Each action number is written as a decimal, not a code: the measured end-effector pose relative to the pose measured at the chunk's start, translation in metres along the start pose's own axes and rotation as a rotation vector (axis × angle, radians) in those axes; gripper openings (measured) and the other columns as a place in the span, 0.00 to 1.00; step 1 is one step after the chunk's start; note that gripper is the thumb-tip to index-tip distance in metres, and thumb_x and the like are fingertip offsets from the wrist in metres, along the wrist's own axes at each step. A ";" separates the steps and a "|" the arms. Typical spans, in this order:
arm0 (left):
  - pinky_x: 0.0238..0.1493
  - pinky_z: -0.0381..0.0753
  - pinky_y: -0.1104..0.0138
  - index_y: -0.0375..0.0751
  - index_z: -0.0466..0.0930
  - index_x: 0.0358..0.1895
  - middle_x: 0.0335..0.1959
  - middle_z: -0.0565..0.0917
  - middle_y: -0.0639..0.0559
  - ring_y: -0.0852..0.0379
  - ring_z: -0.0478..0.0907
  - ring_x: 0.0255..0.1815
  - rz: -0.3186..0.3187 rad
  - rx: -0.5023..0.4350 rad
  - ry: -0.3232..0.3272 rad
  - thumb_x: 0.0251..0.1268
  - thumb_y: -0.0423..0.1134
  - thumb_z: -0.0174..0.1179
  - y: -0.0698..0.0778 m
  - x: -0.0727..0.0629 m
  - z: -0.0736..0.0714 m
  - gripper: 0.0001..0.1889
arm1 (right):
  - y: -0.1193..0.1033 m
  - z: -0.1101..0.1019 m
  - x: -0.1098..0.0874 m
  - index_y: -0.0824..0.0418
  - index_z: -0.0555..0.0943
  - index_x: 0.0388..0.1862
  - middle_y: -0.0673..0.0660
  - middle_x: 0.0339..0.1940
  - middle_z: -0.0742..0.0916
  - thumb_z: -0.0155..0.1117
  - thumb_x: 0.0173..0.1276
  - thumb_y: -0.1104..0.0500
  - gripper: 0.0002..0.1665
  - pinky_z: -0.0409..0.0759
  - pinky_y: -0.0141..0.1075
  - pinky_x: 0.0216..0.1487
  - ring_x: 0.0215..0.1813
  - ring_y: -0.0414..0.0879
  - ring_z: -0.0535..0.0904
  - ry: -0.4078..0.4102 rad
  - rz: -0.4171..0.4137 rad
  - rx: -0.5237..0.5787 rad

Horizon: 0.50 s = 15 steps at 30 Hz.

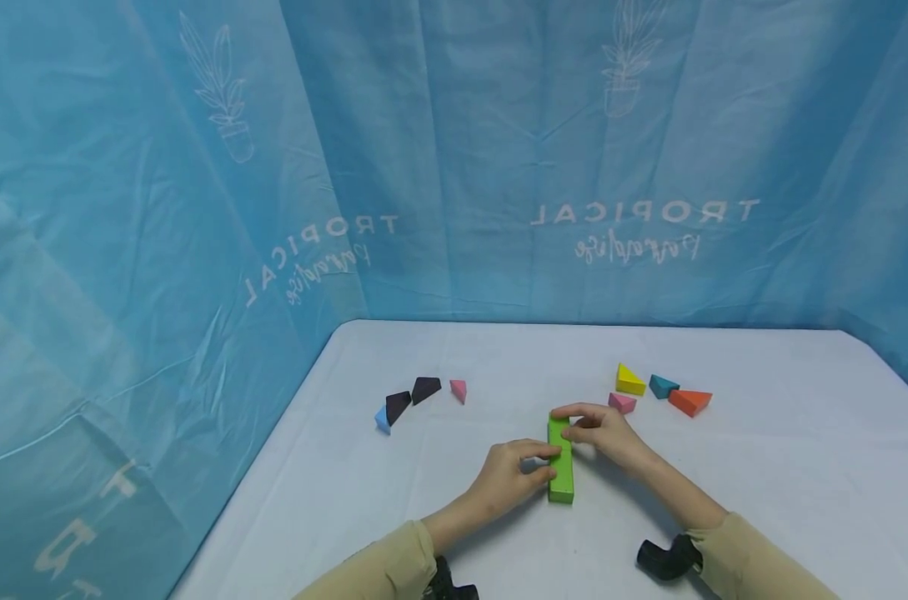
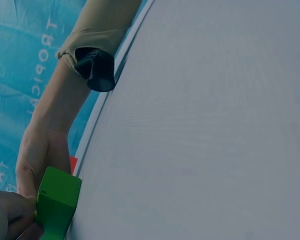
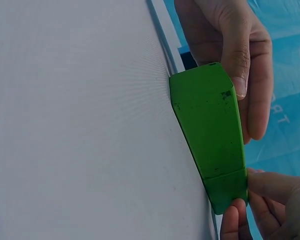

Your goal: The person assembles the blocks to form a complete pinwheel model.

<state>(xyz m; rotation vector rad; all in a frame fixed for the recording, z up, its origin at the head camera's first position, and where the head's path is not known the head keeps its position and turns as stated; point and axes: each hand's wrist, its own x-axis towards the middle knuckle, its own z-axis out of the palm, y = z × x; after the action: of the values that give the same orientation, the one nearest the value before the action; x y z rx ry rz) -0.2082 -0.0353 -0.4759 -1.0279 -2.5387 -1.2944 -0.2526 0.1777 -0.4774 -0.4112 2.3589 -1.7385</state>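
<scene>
Two green blocks lie end to end on the white table, forming one long bar; a seam shows between them. My left hand is at the left side of the nearer green block, thumb and fingertips against it. In the right wrist view that hand's fingers are fairly straight beside the block. My right hand pinches the farther green block, one finger at its far end and the thumb on its right side. The left wrist view shows the nearer block's end face large, partly covered by left fingers.
At back right lie a yellow, a teal, an orange and a pink block. At back left are two black blocks, a blue block and another pink block. A blue printed curtain surrounds the table.
</scene>
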 end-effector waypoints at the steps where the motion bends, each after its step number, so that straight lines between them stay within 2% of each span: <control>1: 0.52 0.74 0.71 0.40 0.83 0.51 0.48 0.83 0.54 0.64 0.77 0.52 -0.005 -0.003 -0.003 0.60 0.37 0.64 0.000 0.000 0.000 0.15 | 0.000 0.000 0.000 0.61 0.81 0.53 0.58 0.50 0.83 0.66 0.63 0.60 0.19 0.65 0.41 0.40 0.42 0.51 0.73 -0.001 -0.004 -0.001; 8: 0.52 0.74 0.71 0.39 0.82 0.51 0.48 0.83 0.54 0.64 0.77 0.52 -0.015 -0.009 -0.005 0.61 0.38 0.64 0.002 0.000 -0.002 0.15 | -0.001 -0.001 0.000 0.60 0.81 0.53 0.58 0.49 0.83 0.66 0.63 0.60 0.18 0.67 0.39 0.38 0.41 0.51 0.73 -0.011 -0.009 -0.021; 12: 0.51 0.75 0.70 0.38 0.81 0.52 0.48 0.83 0.53 0.63 0.78 0.49 0.041 0.011 0.058 0.60 0.37 0.64 0.000 0.003 -0.005 0.17 | -0.007 -0.006 -0.003 0.59 0.81 0.55 0.58 0.52 0.82 0.66 0.63 0.58 0.20 0.70 0.41 0.41 0.47 0.52 0.73 0.000 0.014 -0.041; 15: 0.53 0.74 0.67 0.39 0.80 0.53 0.49 0.82 0.54 0.61 0.77 0.51 0.043 -0.014 0.112 0.60 0.37 0.65 -0.001 0.010 -0.010 0.18 | -0.015 -0.018 -0.007 0.60 0.79 0.58 0.60 0.56 0.80 0.65 0.65 0.54 0.23 0.73 0.46 0.47 0.50 0.52 0.74 0.040 0.019 -0.043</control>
<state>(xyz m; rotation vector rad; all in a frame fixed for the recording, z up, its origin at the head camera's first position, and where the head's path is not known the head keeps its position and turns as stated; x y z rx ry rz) -0.2184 -0.0386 -0.4665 -0.9786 -2.4153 -1.3216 -0.2504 0.1923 -0.4578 -0.3623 2.4237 -1.7065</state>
